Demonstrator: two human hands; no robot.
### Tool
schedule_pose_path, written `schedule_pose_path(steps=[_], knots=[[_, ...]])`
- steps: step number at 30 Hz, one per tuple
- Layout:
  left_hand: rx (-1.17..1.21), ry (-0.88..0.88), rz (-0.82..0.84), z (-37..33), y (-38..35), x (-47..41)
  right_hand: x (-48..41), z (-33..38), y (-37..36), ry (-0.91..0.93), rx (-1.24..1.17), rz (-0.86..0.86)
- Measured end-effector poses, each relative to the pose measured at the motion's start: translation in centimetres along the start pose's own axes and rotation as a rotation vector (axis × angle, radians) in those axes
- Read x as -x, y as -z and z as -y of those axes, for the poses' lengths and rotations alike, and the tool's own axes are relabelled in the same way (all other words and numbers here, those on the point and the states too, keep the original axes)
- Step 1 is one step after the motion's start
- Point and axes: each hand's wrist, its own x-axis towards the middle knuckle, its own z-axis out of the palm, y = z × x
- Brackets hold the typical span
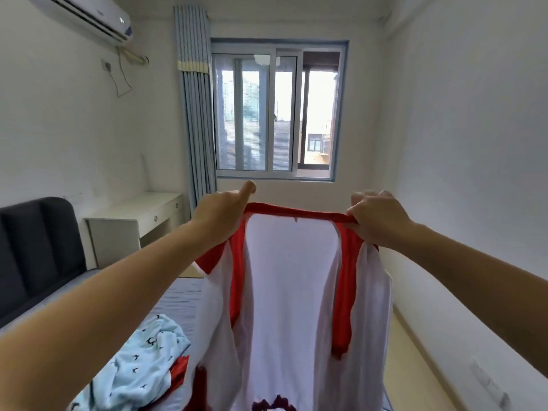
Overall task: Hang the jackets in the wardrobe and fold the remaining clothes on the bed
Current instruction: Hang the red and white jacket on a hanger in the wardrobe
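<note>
I hold a white jacket with red trim (292, 286) up in front of me, spread open so its inside faces me. My left hand (225, 212) grips the left end of the red collar, with one finger sticking up. My right hand (378, 218) pinches the right end of the collar. The jacket hangs down over the bed (181, 295). A light blue garment with small dark prints (142, 360) lies crumpled on the bed at lower left, with a bit of red cloth (179, 370) beside it.
A dark padded headboard (35, 250) stands at the left. A white desk (133, 221) sits in the far left corner beside a blue curtain (197, 114) and a window (278, 114). Pale floor (415, 351) runs along the right wall.
</note>
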Motion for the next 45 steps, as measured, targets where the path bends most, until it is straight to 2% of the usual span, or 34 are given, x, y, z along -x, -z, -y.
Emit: schedule_pose_path(steps=[2, 4, 6, 8, 9, 12, 14, 17, 19, 22, 26, 29, 31, 34, 37, 41, 43, 45], knots=[[-0.116, 0.155, 0.160, 0.8, 0.6, -0.8, -1.0, -0.7, 0.6, -0.019, 0.062, -0.048], [-0.201, 0.258, 0.262, 1.9, 2.0, -2.3, -2.7, -1.5, 2.0, -0.078, -0.099, -0.112], [-0.193, 0.291, 0.191, 3.2, 3.8, -4.0, -4.2, -2.0, 3.7, -0.121, -0.385, -0.208], [-0.195, 0.316, 0.074, 4.2, 4.6, -4.4, -4.8, -2.1, 3.9, -0.144, -0.479, -0.334], [-0.245, 0.308, 0.111, 4.2, 4.8, -4.0, -4.6, -2.0, 3.4, -0.166, -0.438, -0.299], [-0.428, 0.275, 0.471, 3.4, 2.5, -1.3, -2.4, -1.3, -0.4, -0.249, -0.164, 0.166], [-0.369, 0.305, 0.483, 3.0, 1.6, -0.6, -1.6, -1.7, -2.1, -0.312, -0.174, 0.199], [-0.208, 0.423, 0.433, 3.1, 1.6, -0.5, -1.3, -2.3, -2.6, -0.415, -0.205, 0.104], [-0.129, 0.493, 0.493, 2.6, 1.8, 0.0, -0.8, -2.2, -3.0, -0.479, -0.244, 0.102], [-0.058, 0.484, 0.623, 1.3, 1.2, 2.0, 1.5, -1.5, -4.4, -0.490, -0.327, 0.265], [0.090, 0.511, 0.651, 0.6, -0.4, 5.2, 6.0, -0.4, -6.7, -0.436, -0.485, 0.482], [0.154, 0.568, 0.688, 0.6, -0.4, 6.9, 8.1, -0.2, -6.6, -0.558, -0.633, 0.627], [0.423, 0.718, 0.714, 0.5, 0.2, 7.1, 8.6, -0.5, -5.7, -0.696, -0.958, 0.655], [1.084, 1.064, 0.598, 0.0, 2.3, 6.7, 8.5, -0.7, -2.2, -0.850, -1.606, 0.511], [1.457, 1.165, 0.421, -0.2, 4.6, 5.5, 7.2, -1.3, 1.7, -0.861, -2.005, 0.333], [1.808, 1.066, 0.176, 0.9, 7.1, 3.5, 4.5, -3.1, 4.9, -0.708, -2.207, 0.120], [1.881, 0.993, 0.169, 1.3, 6.5, 2.5, 3.0, -3.2, 4.7, -0.673, -2.179, 0.105], [1.802, 1.065, 0.223, 0.9, 3.7, 1.6, 1.5, -2.4, 2.3, -0.708, -2.066, 0.183]])
